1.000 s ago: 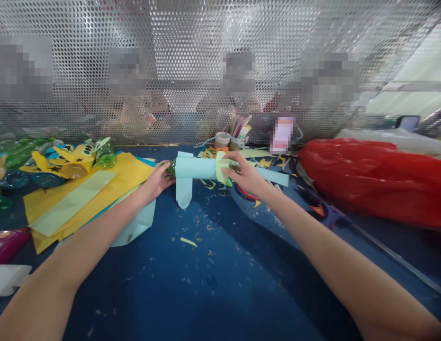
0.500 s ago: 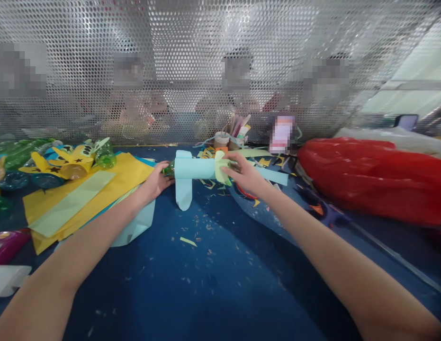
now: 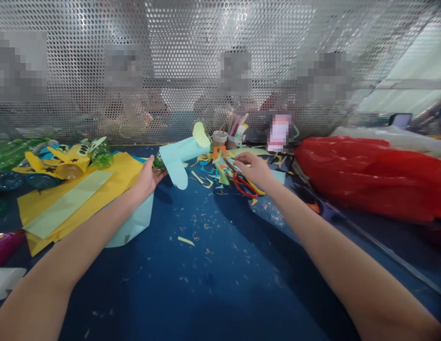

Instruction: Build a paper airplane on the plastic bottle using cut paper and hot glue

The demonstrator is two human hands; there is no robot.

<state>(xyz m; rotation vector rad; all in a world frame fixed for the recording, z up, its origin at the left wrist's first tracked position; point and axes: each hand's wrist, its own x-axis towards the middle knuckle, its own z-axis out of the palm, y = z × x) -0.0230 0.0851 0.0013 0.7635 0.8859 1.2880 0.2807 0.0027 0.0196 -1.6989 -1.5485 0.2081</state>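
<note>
My left hand (image 3: 148, 180) is closed round the end of a green plastic bottle (image 3: 158, 160) wrapped in light blue paper (image 3: 181, 150). A rounded blue flap (image 3: 179, 176) hangs from the near end of the wrap, and a pale green rounded paper piece (image 3: 201, 135) sits at its far end. The bottle tilts up to the right above the table. My right hand (image 3: 255, 169) is apart from it, with bent fingers, thumb and forefinger slightly parted and nothing visible between them. Below and beside it lie red-handled scissors (image 3: 244, 186) among paper scraps.
Yellow paper sheets (image 3: 126, 166) with a pale green strip (image 3: 69, 203) lie left, near yellow cut-outs (image 3: 69, 158) and green bottles (image 3: 103, 154). Cups of sticks (image 3: 227, 137) and a phone (image 3: 279, 132) stand at the back. A red plastic bag (image 3: 369, 177) lies right. Perforated metal mesh (image 3: 192, 61) rises behind.
My right hand has let go of the wrapped bottle's right end and moved slightly right. The bottle, held by my left hand, has shifted left and its far end has tipped upward.
</note>
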